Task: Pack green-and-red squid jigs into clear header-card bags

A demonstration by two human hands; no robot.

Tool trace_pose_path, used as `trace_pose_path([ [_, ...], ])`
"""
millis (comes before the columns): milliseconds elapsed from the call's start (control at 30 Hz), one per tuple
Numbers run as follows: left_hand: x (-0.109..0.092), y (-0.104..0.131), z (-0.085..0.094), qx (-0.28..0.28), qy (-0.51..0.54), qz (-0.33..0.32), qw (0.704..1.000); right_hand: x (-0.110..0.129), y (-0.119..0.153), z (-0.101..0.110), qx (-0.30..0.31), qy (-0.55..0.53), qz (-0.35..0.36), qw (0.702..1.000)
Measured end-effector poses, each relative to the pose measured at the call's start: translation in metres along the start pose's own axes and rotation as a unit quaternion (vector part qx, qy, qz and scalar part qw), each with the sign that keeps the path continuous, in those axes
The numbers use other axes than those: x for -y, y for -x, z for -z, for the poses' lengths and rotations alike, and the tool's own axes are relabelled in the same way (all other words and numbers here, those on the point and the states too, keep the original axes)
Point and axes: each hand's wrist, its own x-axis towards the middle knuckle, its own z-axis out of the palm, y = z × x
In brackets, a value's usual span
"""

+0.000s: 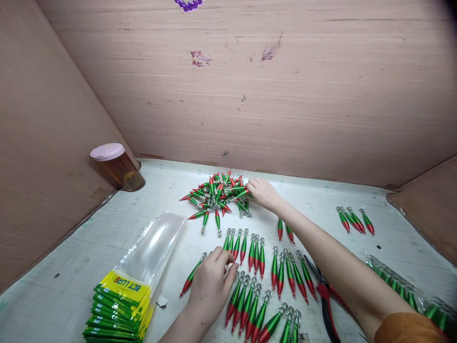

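Green squid jigs with red noses and silver hook crowns lie in a tangled pile (217, 193) at the back middle of the white surface. My right hand (264, 194) reaches to the pile's right edge, fingers closed round the red end of a squid jig (241, 194). Nearer to me, my left hand (213, 286) hovers with loosely bent fingers and its thumb apart; no object shows in it. Beside it lie rows of squid jigs (252, 309), more squid jigs (256, 255) just beyond, and one lone squid jig (192, 278) to its left.
A stack of clear bags with yellow-green "BCT LURE" headers (123, 305) lies front left. Red-black pliers (326, 295) lie under my right forearm. Bagged jigs (394, 283) are at right, with several loose jigs (353, 220) beyond. A lidded jar (123, 166) stands by the cardboard wall (250, 95).
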Motion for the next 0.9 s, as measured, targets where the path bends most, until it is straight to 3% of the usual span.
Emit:
trace_pose_path([
  [133,0.0,-0.002,0.002,0.0,0.122,0.039,0.992,0.024,0.018,0.01,0.001,-0.147,-0.046,0.988],
  [200,-0.002,-0.005,0.005,-0.019,0.235,0.082,0.968,0.046,0.041,0.016,0.019,-0.24,-0.066,0.968],
  [300,-0.007,-0.011,0.007,-0.045,0.435,0.134,0.889,0.083,0.085,0.021,0.091,-0.393,-0.08,0.911],
  [400,-0.017,-0.019,0.005,-0.016,0.582,0.143,0.801,0.115,0.123,0.019,0.136,-0.494,-0.104,0.853],
  [467,-0.023,-0.023,0.003,0.003,0.627,0.149,0.765,0.127,0.138,0.015,0.145,-0.586,-0.142,0.784],
  [567,-0.032,-0.028,0.002,0.025,0.652,0.165,0.74,0.131,0.146,0.009,0.13,-0.745,-0.206,0.62],
  [600,-0.034,-0.03,0.003,0.034,0.653,0.168,0.738,0.13,0.147,0.009,0.124,-0.776,-0.215,0.58],
  [633,-0.035,-0.032,0.003,0.044,0.652,0.17,0.738,0.129,0.147,0.009,0.12,-0.787,-0.216,0.565],
  [700,-0.037,-0.034,0.004,0.051,0.651,0.171,0.738,0.128,0.148,0.012,0.114,-0.782,-0.214,0.574],
  [900,-0.04,-0.036,0.004,0.045,0.692,0.16,0.702,0.129,0.157,0.03,0.003,-0.683,-0.274,0.677],
])
